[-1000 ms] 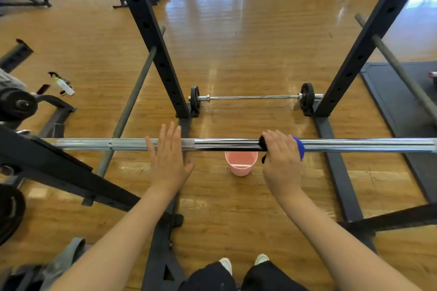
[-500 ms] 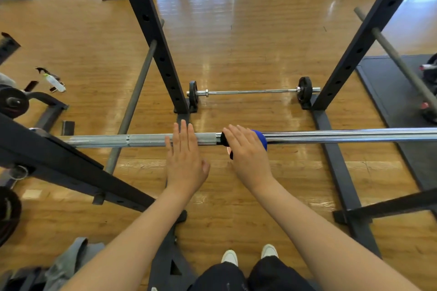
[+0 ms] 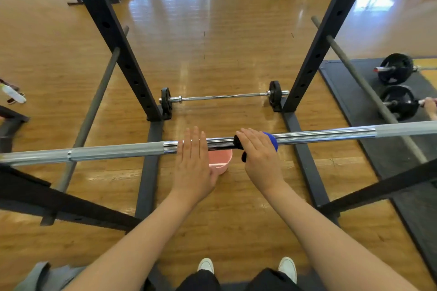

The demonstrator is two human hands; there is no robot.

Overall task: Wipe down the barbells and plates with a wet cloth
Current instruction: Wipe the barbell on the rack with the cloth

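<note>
The chrome barbell [image 3: 307,136] lies across the rack at waist height, its centre glossy and its outer lengths dull. The right hand [image 3: 261,160] curls over a blue-and-black cloth [image 3: 272,140] wrapped on the barbell. Beside it, the left hand [image 3: 192,165] rests flat, fingers straight. A pink bucket [image 3: 221,160] below the barbell is half hidden. No writing is legible.

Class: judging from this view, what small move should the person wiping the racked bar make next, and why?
Probably slide the right hand and its cloth rightward along the barbell: the left hand rests flat on it, blocking the other direction.
</note>
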